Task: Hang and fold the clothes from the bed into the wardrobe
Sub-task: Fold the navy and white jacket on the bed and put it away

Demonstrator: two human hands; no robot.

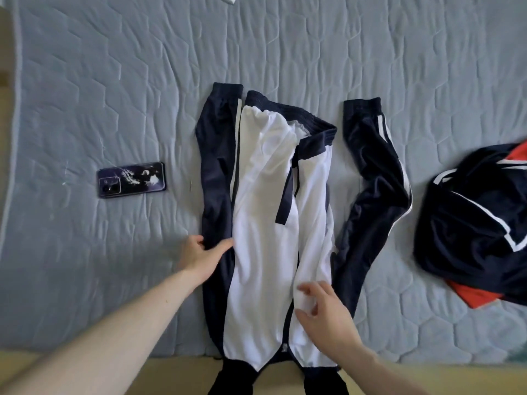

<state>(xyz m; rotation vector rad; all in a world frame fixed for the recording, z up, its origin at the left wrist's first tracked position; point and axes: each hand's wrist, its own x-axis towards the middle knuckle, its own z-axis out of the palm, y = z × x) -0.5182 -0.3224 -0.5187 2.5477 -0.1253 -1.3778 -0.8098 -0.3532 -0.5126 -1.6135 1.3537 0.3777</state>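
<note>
From the head view, the navy and white jacket (265,218) lies flat on the quilted bed (114,81), lining up, its collar end reaching the near edge. The left hand (202,256) pinches the dark side panel between thumb and fingers, one sleeve already folded in just beyond that pinch. The right hand (325,312) hovers with fingers loosely spread over the white lining, touching it at most lightly and holding nothing. The other sleeve (376,178) sprawls well out to the right of that hand, unfolded. The likely trouble: the slick fabric slides when the left pinch pulls, undoing the tucked sleeve, since the right hand pins nothing down. The second garment (479,218), beyond the loose sleeve, could snag it; the phone (131,180) sits left of the pinch, apart.
</note>
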